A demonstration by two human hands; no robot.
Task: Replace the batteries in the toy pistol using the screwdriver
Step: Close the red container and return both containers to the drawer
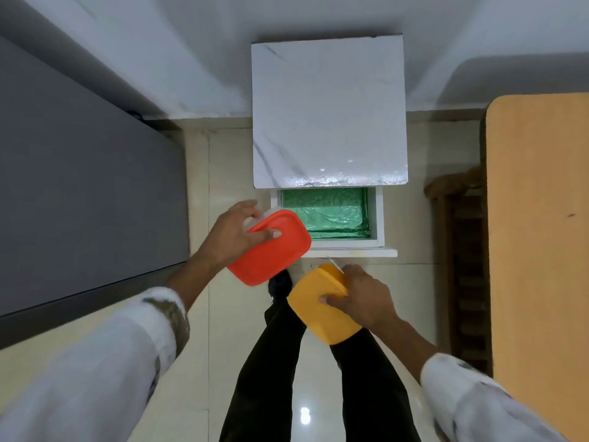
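Left hand gripped the red-lidded box, right hand the yellow-lidded box; both seemed best carried level, clear of the drawer beyond.

A glossy cream tiled floor is carrying everything here and is catching a bright spot of light near the bottom edge. A small white cabinet with a square, grey-veined marble-look top is standing on it, backing against the white wall. Its white drawer is standing open toward the viewer, and a crinkled green lining sheet is lying flat on the drawer bottom. A black shoe is resting on the tiles just in front of the drawer. A tan wooden tabletop is running along the right side, with dark brown wooden furniture standing beside it. A broad flat grey surface is filling the left side.
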